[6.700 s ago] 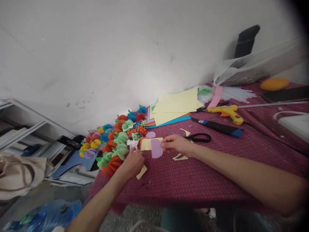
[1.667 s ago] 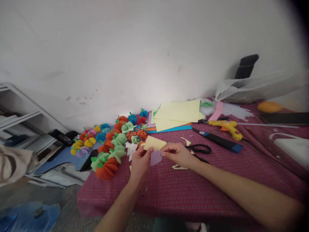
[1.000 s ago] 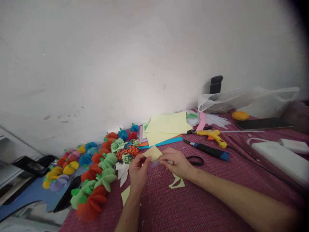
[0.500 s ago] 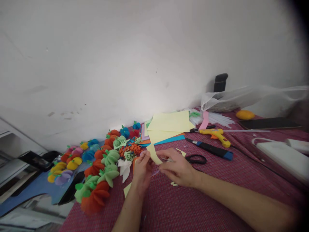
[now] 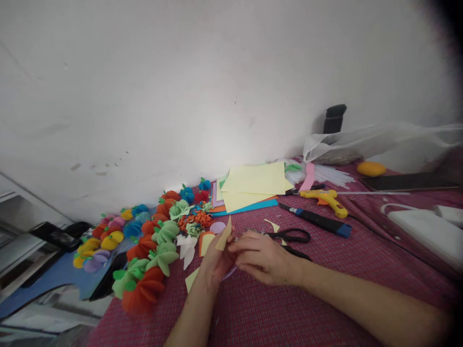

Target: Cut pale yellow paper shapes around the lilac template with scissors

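A small pale yellow piece of craft sheet stands on edge in my left hand, which is closed around its lower part. Close against it is my right hand, its fingers bent together at the left fingertips; what they pinch, if anything, is hidden. Black-handled scissors lie on the cloth just beyond my right hand, which covers part of them. A curved yellow offcut is by the handles. Part of a lilac piece shows below my hands, and a lilac disc lies behind the left one.
Several colourful pumpkin-shaped crafts crowd the left side. Pale yellow sheets are stacked at the wall. A utility knife, a yellow glue gun, glue sticks and a white device lie on the right of the checked cloth.
The yellow piece has turned from its broad face to nearly edge-on and sits slightly lower. My right hand has drawn its fingers together, and more of the scissors shows.
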A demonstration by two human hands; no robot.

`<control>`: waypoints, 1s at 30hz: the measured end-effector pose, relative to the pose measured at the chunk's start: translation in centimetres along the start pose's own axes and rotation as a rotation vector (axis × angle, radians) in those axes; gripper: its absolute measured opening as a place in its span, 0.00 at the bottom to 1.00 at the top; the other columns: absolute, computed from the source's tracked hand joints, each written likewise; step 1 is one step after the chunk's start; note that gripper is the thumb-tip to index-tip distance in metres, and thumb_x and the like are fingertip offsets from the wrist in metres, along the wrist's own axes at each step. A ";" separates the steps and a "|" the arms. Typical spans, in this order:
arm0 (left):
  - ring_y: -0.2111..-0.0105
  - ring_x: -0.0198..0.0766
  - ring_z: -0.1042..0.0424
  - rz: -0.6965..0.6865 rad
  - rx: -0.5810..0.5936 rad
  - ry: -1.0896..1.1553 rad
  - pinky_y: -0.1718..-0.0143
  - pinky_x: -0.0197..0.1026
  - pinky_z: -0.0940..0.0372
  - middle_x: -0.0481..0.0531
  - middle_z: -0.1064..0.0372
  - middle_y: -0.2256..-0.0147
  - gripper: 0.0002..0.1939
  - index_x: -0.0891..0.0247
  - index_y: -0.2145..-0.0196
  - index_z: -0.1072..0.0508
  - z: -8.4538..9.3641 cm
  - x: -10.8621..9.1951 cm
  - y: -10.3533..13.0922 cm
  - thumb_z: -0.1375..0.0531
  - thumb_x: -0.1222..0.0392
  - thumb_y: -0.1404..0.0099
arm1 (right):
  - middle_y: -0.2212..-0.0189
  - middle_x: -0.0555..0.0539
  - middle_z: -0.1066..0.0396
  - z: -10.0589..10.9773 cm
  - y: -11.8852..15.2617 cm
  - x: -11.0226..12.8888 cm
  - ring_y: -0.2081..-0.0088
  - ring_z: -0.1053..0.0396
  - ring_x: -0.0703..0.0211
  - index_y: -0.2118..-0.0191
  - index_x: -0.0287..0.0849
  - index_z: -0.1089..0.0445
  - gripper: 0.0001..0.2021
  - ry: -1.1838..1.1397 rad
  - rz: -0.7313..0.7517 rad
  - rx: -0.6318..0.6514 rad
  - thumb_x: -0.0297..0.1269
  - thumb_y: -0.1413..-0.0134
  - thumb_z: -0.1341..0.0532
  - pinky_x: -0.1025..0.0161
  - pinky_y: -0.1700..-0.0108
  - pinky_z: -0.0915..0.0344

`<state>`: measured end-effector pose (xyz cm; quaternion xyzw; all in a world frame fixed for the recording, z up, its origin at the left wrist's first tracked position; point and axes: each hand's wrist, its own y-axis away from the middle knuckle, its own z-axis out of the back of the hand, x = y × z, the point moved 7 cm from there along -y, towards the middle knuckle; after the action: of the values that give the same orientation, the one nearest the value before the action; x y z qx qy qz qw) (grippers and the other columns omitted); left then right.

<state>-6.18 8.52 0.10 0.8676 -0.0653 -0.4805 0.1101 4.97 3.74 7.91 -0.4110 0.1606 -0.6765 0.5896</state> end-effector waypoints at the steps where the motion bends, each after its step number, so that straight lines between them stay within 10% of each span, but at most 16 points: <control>1: 0.83 0.28 0.41 -0.048 -0.031 -0.059 0.80 0.32 0.43 0.42 0.42 0.82 0.14 0.65 0.73 0.32 0.2 -0.5 0.0 0.37 0.53 0.53 | 0.64 0.44 0.29 0.0 0.0 -0.5 0.61 0.35 0.59 0.68 0.41 0.31 0.07 -0.086 -0.070 -0.020 0.29 0.48 0.46 0.59 0.57 0.39; 8: 0.78 0.30 0.40 -0.646 -0.361 -0.635 0.76 0.32 0.43 0.44 0.37 0.79 0.11 0.64 0.74 0.32 0.8 -6.2 2.6 0.42 0.52 0.46 | 0.79 0.51 0.33 0.3 2.1 -7.2 0.78 0.38 0.66 0.72 0.40 0.31 0.09 -0.587 -0.744 -0.386 0.41 0.52 0.41 0.69 0.76 0.42; 12: 0.78 0.30 0.39 -0.608 -0.218 -0.688 0.75 0.32 0.43 0.45 0.36 0.78 0.10 0.64 0.74 0.32 -0.1 -5.3 2.4 0.44 0.54 0.44 | 0.65 0.47 0.32 0.7 2.7 -8.8 0.67 0.34 0.62 0.75 0.39 0.30 0.08 -0.559 -0.775 -0.510 0.40 0.56 0.39 0.67 0.68 0.38; 18: 0.78 0.31 0.39 -0.515 -0.158 -0.638 0.76 0.33 0.43 0.46 0.36 0.77 0.12 0.64 0.72 0.32 -0.3 -4.0 2.0 0.43 0.52 0.45 | 0.83 0.54 0.39 -0.4 3.5 -9.7 0.82 0.44 0.69 0.76 0.39 0.33 0.08 -0.574 -0.915 -0.447 0.38 0.55 0.40 0.71 0.80 0.47; 30: 0.79 0.30 0.41 -0.548 -0.157 -0.697 0.77 0.32 0.45 0.45 0.39 0.79 0.12 0.65 0.73 0.33 -0.7 -4.1 2.3 0.45 0.52 0.43 | 0.81 0.52 0.35 -0.4 3.7 -9.5 0.79 0.40 0.67 0.78 0.38 0.34 0.07 -0.476 -0.913 -0.450 0.37 0.57 0.41 0.69 0.76 0.43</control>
<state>-7.75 7.26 4.45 0.6282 0.1703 -0.7590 0.0157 6.82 11.58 1.61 -0.6958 -0.0309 -0.7007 0.1547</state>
